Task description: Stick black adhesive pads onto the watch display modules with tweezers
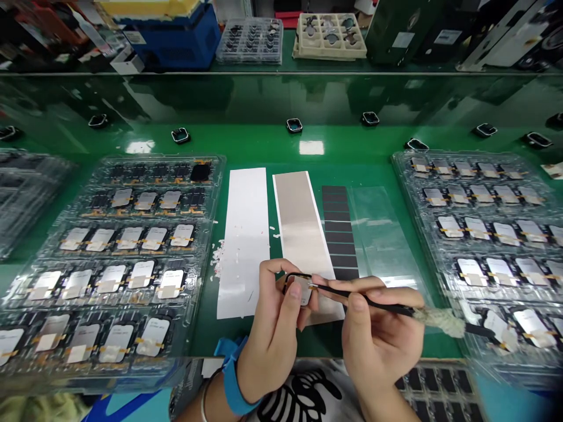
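Near the middle front of the bench, my left hand (280, 322) is closed around a small watch screen (301, 289) with a silver back and black rim. The thumb presses on its back. My right hand (382, 334) grips black tweezers (387, 305), with pale wrapping round their rear part. Their tip touches or nearly touches the screen's upper right edge; I cannot tell which. Under both hands lies a grey-beige adhesive sheet (301, 223) on white backing. A white paper strip (246, 217) is to its left, and a sheet of black strips (338, 228) to its right.
Clear plastic trays of watch screens stand at left (206, 234) and right (422, 228). White scraps (217, 258) lie beside the paper strip. Clear film (382, 228) lies at right. Several watch cases (294, 125) sit along the back, below a glass shelf (255, 73) holding boxes and trays.
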A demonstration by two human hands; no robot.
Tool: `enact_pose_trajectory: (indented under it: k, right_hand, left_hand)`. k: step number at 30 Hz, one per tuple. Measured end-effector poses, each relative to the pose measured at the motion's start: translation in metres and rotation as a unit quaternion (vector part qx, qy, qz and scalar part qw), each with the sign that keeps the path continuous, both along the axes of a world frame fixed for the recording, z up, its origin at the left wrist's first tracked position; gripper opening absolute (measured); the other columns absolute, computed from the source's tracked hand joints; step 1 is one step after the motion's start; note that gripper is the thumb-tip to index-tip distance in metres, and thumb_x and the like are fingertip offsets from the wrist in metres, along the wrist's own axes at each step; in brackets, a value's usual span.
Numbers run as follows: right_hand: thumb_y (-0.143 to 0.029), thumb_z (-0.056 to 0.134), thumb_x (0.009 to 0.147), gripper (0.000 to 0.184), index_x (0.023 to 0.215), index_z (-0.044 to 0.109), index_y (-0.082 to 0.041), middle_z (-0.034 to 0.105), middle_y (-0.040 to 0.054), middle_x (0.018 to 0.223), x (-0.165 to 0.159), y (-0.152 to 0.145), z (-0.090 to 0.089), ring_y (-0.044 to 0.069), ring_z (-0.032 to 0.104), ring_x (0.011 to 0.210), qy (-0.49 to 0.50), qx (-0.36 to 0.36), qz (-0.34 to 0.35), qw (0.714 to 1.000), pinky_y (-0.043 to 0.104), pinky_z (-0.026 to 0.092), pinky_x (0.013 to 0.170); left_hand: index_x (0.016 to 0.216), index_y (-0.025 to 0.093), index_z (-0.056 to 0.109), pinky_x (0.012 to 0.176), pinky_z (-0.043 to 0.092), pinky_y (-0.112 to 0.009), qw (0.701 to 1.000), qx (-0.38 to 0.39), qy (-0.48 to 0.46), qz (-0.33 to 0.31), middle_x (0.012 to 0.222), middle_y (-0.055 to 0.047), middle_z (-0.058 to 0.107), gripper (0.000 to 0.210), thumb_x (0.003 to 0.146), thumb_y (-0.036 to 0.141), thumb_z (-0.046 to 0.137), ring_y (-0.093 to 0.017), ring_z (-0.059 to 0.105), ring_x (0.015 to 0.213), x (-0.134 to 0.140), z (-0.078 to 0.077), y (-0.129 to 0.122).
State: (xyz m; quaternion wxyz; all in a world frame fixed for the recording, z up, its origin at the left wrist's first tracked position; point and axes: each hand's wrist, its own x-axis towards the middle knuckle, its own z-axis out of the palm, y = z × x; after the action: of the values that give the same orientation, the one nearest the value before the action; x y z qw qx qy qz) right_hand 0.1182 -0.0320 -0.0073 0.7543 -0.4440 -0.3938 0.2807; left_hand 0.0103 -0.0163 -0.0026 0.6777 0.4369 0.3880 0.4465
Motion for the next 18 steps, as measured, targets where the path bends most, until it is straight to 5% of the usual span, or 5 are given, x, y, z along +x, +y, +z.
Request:
enact_pose_trajectory:
  k: [13,18]
  right_hand:
    - [-0.004,0.053,0.092,0.02,0.098,0.052,-0.023,0.07,0.0014,0.086,0.005,-0.002,0.001,0.018,0.074,0.085,-0.017,-0.01,-0.027,0.999,0.037,0.065,0.072]
    - [-0.012,0.063,0.09,0.013,0.094,0.055,-0.021,0.071,0.0031,0.088,0.043,-0.013,0.003,0.015,0.073,0.078,-0.057,-0.105,-0.068,0.99,0.028,0.063,0.069]
  left_hand:
    - [0.101,0.025,0.04,0.048,0.034,-0.015,0.996,0.015,0.076,0.047,0.064,0.007,0.048,0.018,0.102,0.04,0.049,-0.008,0.044,0.054,0.0,-0.001,0.003]
    - [0.103,0.026,0.039,0.054,0.04,-0.02,0.991,0.024,0.131,-0.021,0.066,0.006,0.05,0.016,0.101,0.035,0.052,-0.01,0.047,0.058,-0.005,-0.001,0.001]
